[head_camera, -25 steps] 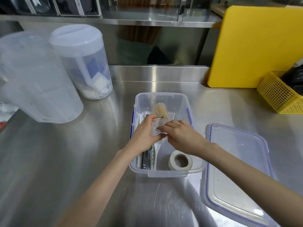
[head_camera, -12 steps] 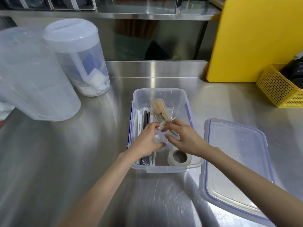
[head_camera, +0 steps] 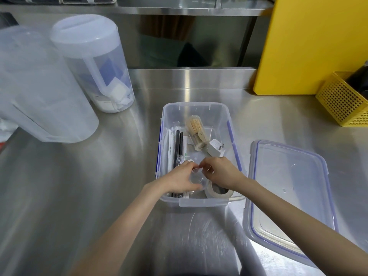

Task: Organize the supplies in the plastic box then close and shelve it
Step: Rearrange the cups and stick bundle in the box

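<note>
A clear plastic box point(head_camera: 196, 106) with blue clips stands open on the steel counter. Inside lie a jar of toothpicks point(head_camera: 195, 130), a white charger plug point(head_camera: 215, 150), black straws point(head_camera: 177, 145) along the left wall and a roll of tape point(head_camera: 217, 194) at the near right corner. My left hand point(head_camera: 180, 180) and my right hand point(head_camera: 220, 173) are together low in the box's near end, both gripping a small clear plastic cup point(head_camera: 196, 177). The box's lid point(head_camera: 286, 196) lies upside down on the counter to the right.
Two large translucent pitchers point(head_camera: 95, 62) stand at the back left. A yellow cutting board point(head_camera: 316, 42) leans at the back right, with a yellow mesh basket point(head_camera: 344, 100) beside it. A steel shelf point(head_camera: 189, 10) runs along the back.
Both hands have moved with the clear cup toward the near end of the box and lower into it, uncovering the white charger plug and more of the toothpick jar.
</note>
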Motion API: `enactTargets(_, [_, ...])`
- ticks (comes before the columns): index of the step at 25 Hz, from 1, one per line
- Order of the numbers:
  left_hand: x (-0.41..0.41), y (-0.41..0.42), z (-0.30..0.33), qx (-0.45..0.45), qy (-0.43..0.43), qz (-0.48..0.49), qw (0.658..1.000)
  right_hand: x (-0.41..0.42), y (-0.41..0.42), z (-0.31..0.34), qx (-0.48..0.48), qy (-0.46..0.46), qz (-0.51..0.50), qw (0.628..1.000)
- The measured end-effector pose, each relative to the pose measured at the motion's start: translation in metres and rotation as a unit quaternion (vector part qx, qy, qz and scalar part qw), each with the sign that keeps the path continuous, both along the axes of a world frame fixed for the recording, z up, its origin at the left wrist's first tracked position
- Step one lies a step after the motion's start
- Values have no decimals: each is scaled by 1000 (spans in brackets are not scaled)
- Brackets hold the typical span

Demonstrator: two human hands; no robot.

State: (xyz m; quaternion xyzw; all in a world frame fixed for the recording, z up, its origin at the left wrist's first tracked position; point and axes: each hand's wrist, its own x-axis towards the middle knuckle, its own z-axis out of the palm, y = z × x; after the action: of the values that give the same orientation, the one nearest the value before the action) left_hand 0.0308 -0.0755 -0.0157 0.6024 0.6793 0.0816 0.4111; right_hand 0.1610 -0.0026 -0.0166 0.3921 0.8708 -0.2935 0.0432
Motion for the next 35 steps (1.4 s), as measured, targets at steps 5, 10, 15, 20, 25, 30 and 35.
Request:
enactTargets(5, [-2, 3, 4, 7, 25, 24, 999, -3, 0, 2, -12, -1, 8, 1000])
enactTargets(10, [0, 1, 5, -17, 32, 10, 999, -4, -4, 1, -16, -20, 38, 999])
enactTargets(15, [-1, 4, 3, -20, 48, 2, 999, -3, -2, 2, -28, -29, 51, 998])
enactTargets(20, [-7, 11, 4, 10, 26, 44, 999, -2, 7, 9, -24, 0, 14, 1000])
enactTargets(25, [-16, 36, 9, 56, 12, 139, 989, -9, 35, 18, 19, 38, -32, 999])
enactTargets(30, [-21, 71, 7, 50, -15, 232, 971, -33, 72, 17, 17, 35, -84, 996])
enactTargets(35, [-25, 100, -3, 26, -43, 279, 959, -58, 103, 1, -26, -24, -121, 992])
